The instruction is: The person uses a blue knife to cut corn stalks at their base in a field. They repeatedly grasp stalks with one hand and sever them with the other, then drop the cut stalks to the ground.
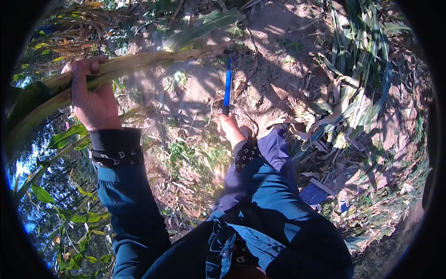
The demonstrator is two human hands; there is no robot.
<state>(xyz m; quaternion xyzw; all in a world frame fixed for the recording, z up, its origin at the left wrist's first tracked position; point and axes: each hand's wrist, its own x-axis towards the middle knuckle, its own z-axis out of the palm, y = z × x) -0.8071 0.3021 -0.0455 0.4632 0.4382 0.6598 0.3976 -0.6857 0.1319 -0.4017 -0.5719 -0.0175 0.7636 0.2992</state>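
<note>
My left hand [91, 93] is up at the left, wrapped around a maize stalk [146, 60] with leaves on it. The stalk slants across the upper left, and its lower end reaches the soil near the top middle. In the centre, my right hand [230, 126] grips the dark end of a long-handled tool with a blue shaft [228, 83]. Its far end meets the foot of the stalk; the head is too dark and small there to identify. Below that hand are my trousered legs [275, 146], standing on the ground.
Cut maize stalks with long leaves [355, 59] lie heaped at the right. Standing maize plants [75, 218] rise along the left side. Dry leaves and small green weeds [183, 153] dot the soil [275, 38]. A dark blue flat object [315, 192] lies near my legs.
</note>
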